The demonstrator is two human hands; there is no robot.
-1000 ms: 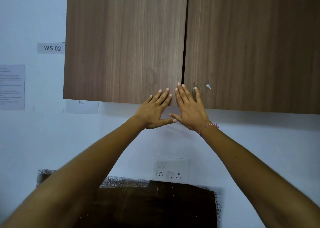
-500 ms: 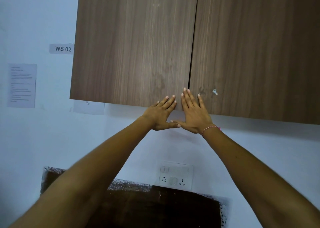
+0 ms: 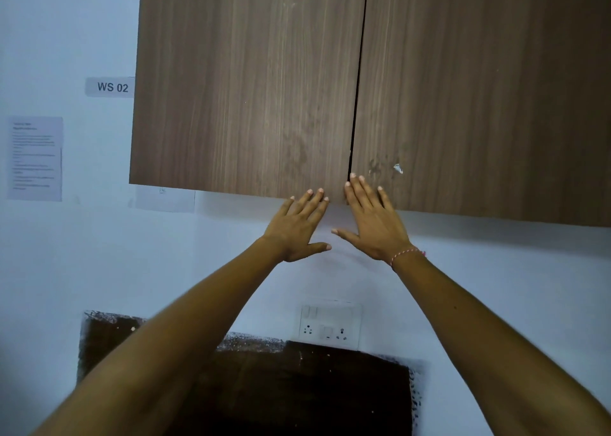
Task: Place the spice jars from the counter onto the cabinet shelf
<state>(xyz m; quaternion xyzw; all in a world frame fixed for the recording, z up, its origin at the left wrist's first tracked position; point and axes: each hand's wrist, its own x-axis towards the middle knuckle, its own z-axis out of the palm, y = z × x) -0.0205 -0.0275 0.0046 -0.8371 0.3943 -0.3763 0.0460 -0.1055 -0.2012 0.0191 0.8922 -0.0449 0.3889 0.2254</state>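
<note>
The wall cabinet (image 3: pixel 363 81) fills the upper part of the head view and is the largest element; its two wood-grain doors, the left door (image 3: pixel 244 85) and the right door (image 3: pixel 479 98), are both closed and meet at a narrow dark vertical seam (image 3: pixel 358 81). The shelf named in the task lies behind these doors and is not visible. Below the cabinet the pale wall (image 3: pixel 165 263) carries a switch-and-socket plate (image 3: pixel 329 326), a printed notice (image 3: pixel 34 158) at far left, and a label reading "WS 02" (image 3: pixel 112 87) just beside the left door. The dark tabletop (image 3: pixel 297 389) occupies the bottom centre, partly hidden by both forearms; no spice jars can be seen on the portion in view, so their position cannot be stated. The left hand (image 3: pixel 297 227) is spread, fingers straight, with its fingertips at the bottom edge of the left door, close to the seam. The right hand (image 3: pixel 373 224) is likewise spread and flat, its fingertips lying on the lower corner of the right door, just beside the seam; a thin pink bracelet (image 3: pixel 408 253) sits at that wrist. Neither hand holds anything. No handles are visible on the doors, which probably explains the placement: the lower inner corners, next to the seam, appear to be the access point for getting fingers behind each door edge. Judged from this arrangement, the current step is opening the cabinet, and jar transfer has not begun.
</note>
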